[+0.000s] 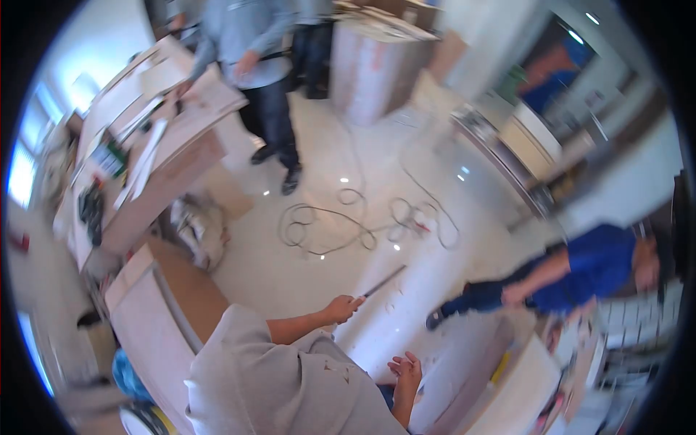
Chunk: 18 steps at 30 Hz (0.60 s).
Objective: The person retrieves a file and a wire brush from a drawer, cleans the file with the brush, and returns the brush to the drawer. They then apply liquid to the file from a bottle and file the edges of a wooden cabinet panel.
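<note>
Where the long tool [386, 281] is: gripped in the left hand [341, 309] of a worker in a light grey shirt [254, 370], slanting out over the pale floor [254, 261] on the near side of the coiled cable [330, 211].
Left hand: fingers wrapped around the tool's handle, the far end angled up toward the cable; blur hides the tool's exact kind.
Right hand [407, 368]: fingers loosely spread and partly curled, nearer the worker than the cable.
Workbench [217, 101]: left of the cable, strewn with strips and a green container [109, 160].
Grey-shirted person [246, 43]: standing beyond the cable, one hand at the workbench.
Blue-shirted person [602, 262]: right of the cable, one foot on the floor.
Wooden cabinet [377, 76]: beyond the cable, boards [384, 25] on top.
</note>
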### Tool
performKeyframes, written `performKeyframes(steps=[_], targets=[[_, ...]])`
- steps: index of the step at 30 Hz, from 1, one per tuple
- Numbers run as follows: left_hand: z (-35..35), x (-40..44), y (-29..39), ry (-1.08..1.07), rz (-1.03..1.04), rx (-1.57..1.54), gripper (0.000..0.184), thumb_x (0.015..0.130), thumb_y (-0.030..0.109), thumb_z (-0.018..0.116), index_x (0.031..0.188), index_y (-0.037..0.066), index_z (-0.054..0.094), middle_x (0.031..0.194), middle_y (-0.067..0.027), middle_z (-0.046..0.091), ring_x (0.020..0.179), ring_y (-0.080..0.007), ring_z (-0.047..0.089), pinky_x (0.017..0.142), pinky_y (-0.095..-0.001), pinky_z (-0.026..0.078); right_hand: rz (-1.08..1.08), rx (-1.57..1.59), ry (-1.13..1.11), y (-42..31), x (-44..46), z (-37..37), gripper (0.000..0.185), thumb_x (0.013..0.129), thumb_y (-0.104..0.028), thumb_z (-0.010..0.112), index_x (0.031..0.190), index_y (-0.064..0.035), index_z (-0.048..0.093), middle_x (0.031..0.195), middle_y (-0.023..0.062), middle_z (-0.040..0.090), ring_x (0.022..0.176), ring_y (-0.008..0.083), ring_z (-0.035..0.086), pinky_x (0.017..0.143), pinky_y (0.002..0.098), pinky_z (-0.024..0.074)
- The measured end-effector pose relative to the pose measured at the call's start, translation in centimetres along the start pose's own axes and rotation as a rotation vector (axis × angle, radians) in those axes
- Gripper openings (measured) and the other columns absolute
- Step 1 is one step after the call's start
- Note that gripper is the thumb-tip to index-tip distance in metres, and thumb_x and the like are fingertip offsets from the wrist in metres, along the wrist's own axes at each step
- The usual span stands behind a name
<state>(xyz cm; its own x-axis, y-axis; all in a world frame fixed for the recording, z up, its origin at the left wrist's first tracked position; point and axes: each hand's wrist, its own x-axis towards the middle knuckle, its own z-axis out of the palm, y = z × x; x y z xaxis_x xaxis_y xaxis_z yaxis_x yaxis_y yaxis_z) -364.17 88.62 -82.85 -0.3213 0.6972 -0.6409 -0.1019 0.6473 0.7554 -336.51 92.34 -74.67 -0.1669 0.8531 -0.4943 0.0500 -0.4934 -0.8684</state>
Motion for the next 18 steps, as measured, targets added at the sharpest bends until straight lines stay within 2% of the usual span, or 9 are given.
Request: performKeyframes(steps=[2, 5, 8, 10, 14, 16, 17, 18], targets=[[-3.5, -0.2, 1.8, 0.015, 0.032, -0.021, 0.067, 0.092, 0.064, 0.049, 0.086, -0.002, 0.063, 0.066, -0.0139, 0.061, 0.053, -0.0237, 0.061, 0.05, -0.0379, 0.049, 0.086, -0.093, -0.171, 0.1, 5.0, 1.9, 0.027, 0.099, -0.02, 0.055, 0.084, 0.002, 0.059, 0.072, 0.0116, 0.065, 0.069, 0.0203, 0.067, 0.073, 0.0312, 0.057], [-8.3, 2.1, 0.9, 0.323, 0.215, 0.156, 0.067, 0.091, 0.063, 0.051, 0.089, -0.003, 0.064, 0.074, -0.0209, 0.064, 0.067, -0.0338, 0.064, 0.062, -0.0443, 0.051, 0.164, -0.301, -0.372, -0.7, 13.2, 6.2, 0.027, 0.099, -0.02, 0.056, 0.082, 0.0015, 0.058, 0.073, 0.0123, 0.066, 0.069, 0.0202, 0.067, 0.071, 0.031, 0.0576], [-12.8, 1.8, 2.9, 0.591, 0.122, 0.036, 0.065, 0.09, 0.062, 0.053, 0.091, -0.002, 0.065, 0.078, -0.0247, 0.065, 0.077, -0.0407, 0.063, 0.071, -0.0473, 0.049, 0.076, -0.443, -0.557, -2.5, 20.8, 12.7, 0.032, 0.098, -0.025, 0.058, 0.079, 0.0001, 0.061, 0.074, 0.0108, 0.066, 0.07, 0.0202, 0.068, 0.068, 0.0318, 0.0572], [-15.9, 2.7, 3.3, 0.736, 0.055, 0.007, 0.062, 0.09, 0.061, 0.055, 0.092, 0.0, 0.066, 0.081, -0.0242, 0.066, 0.079, -0.0391, 0.064, 0.072, -0.0468, 0.049, 0.018, -0.456, -0.63, -4.6, 24.0, 18.1, 0.035, 0.098, -0.026, 0.058, 0.077, 0.0014, 0.062, 0.071, 0.0107, 0.066, 0.069, 0.0198, 0.068, 0.069, 0.0311, 0.0571], [-19.5, 5.3, 4.3, 0.931, 0.061, -0.149, 0.059, 0.088, 0.058, 0.06, 0.095, 0.0, 0.067, 0.086, -0.0245, 0.067, 0.082, -0.0374, 0.067, 0.071, -0.0479, 0.05, -0.006, -0.662, -0.959, -8.4, 32.9, 27.3, 0.027, 0.098, -0.022, 0.059, 0.09, 0.0032, 0.064, 0.078, 0.0114, 0.067, 0.073, 0.018, 0.067, 0.07, 0.0297, 0.0562], [-21.1, 7.2, 4.4, 0.953, -0.135, -0.157, 0.057, 0.087, 0.055, 0.064, 0.101, -0.001, 0.067, 0.092, -0.0256, 0.068, 0.088, -0.037, 0.068, 0.072, -0.0471, 0.05, 0.01, -0.751, -0.999, -9.7, 36.6, 32.0, 0.023, 0.097, -0.019, 0.059, 0.096, 0.0032, 0.063, 0.082, 0.0118, 0.068, 0.076, 0.017, 0.067, 0.071, 0.0291, 0.0558], [-20.8, 8.7, 4.2, 1.233, -0.075, -0.025, 0.057, 0.086, 0.052, 0.067, 0.104, -0.002, 0.066, 0.09, -0.0249, 0.069, 0.087, -0.0391, 0.068, 0.071, -0.046, 0.051, -0.051, -0.693, -1.098, -10.2, 38.1, 34.6, 0.021, 0.097, -0.018, 0.059, 0.099, 0.0026, 0.063, 0.083, 0.0116, 0.068, 0.076, 0.0166, 0.067, 0.071, 0.0288, 0.0555], [-21.7, 7.3, 6.9, 1.133, -0.105, -0.108, 0.058, 0.086, 0.051, 0.067, 0.111, -0.002, 0.063, 0.097, -0.0261, 0.068, 0.092, -0.0397, 0.067, 0.076, -0.0465, 0.051, -0.108, -0.643, -1.171, -10.8, 39.1, 37.1, 0.02, 0.096, -0.017, 0.059, 0.102, 0.0021, 0.063, 0.084, 0.0113, 0.068, 0.076, 0.0161, 0.067, 0.071, 0.0284, 0.0552]])
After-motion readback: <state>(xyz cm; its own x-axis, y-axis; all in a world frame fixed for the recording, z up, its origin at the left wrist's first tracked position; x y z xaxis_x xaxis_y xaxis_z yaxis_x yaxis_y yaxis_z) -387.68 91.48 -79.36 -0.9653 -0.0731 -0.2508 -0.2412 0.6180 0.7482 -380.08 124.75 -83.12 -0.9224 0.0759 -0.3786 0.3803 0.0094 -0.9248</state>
